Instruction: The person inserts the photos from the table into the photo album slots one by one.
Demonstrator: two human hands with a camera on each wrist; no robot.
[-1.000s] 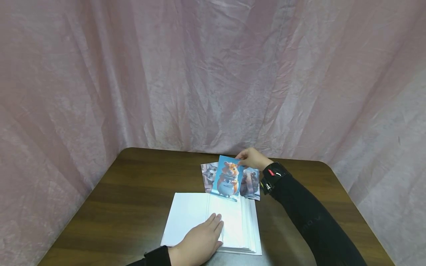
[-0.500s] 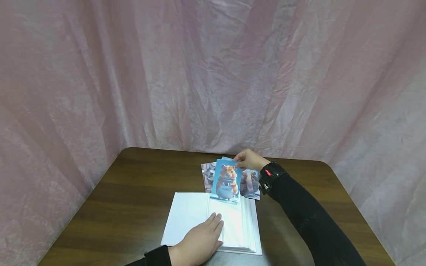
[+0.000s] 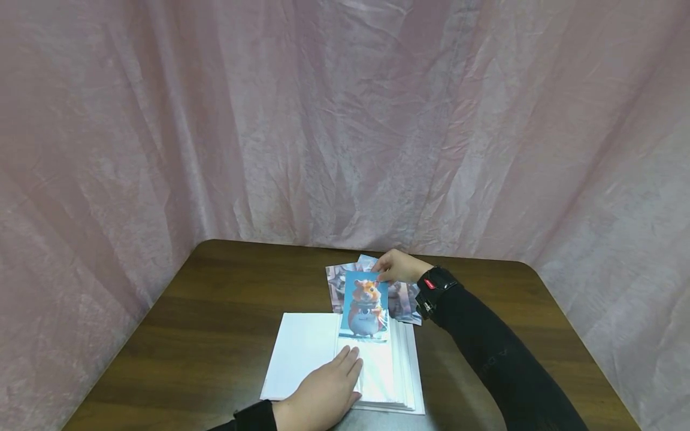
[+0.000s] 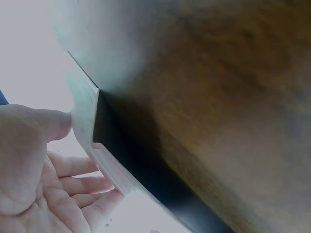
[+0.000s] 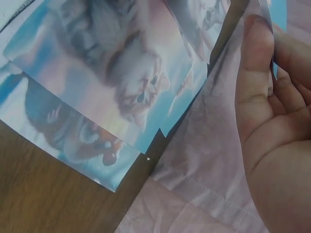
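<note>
A blue picture card of a cartoon hamster (image 3: 365,308) slants over the top of an open white album (image 3: 307,341). Its lower part overlaps the right-hand page. My right hand (image 3: 401,266) pinches the card's upper right corner between thumb and fingers; in the right wrist view the thumb (image 5: 257,46) presses on its edge. Lying flat near the album's middle fold, my left hand (image 3: 323,389) has its fingers straight and together. From the left wrist view, the left fingers (image 4: 85,184) lie along the album's near edge.
Several other picture cards lie fanned behind the album, among them a kitten card (image 5: 136,82) and a bear card (image 5: 73,131). The wooden table (image 3: 215,311) ends at the back against a pink curtain (image 3: 345,120).
My right hand has moved down and slightly left with the hamster card, which now reaches farther over the album page. More of the cards behind shows. The left hand has stayed still.
</note>
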